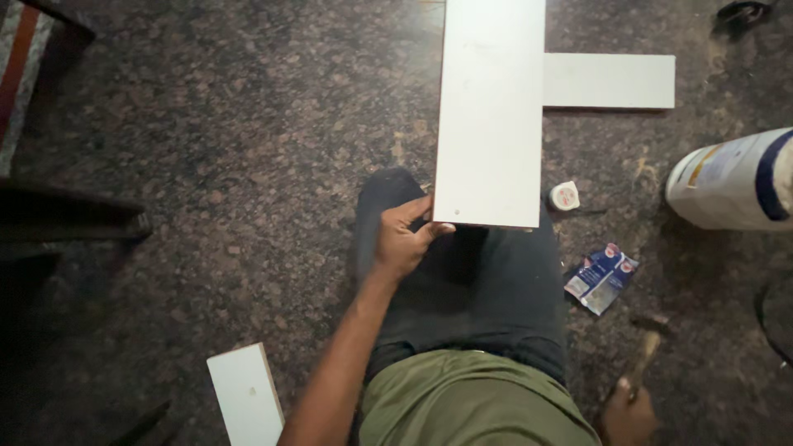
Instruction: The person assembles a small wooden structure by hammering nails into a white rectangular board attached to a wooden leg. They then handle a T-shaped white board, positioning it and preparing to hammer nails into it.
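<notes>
Hands (629, 409) perhaps around blurred hammer (646, 351)

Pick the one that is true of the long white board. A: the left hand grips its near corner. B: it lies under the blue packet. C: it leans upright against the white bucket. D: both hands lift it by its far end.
A. The left hand grips the near left corner of the long white board, which rests over the person's lap.

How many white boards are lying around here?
3. A long white board lies over the person's knees, its near corner gripped by the left hand; a shorter board lies beyond it; a small board lies bottom left. Others may be out of frame.
</notes>
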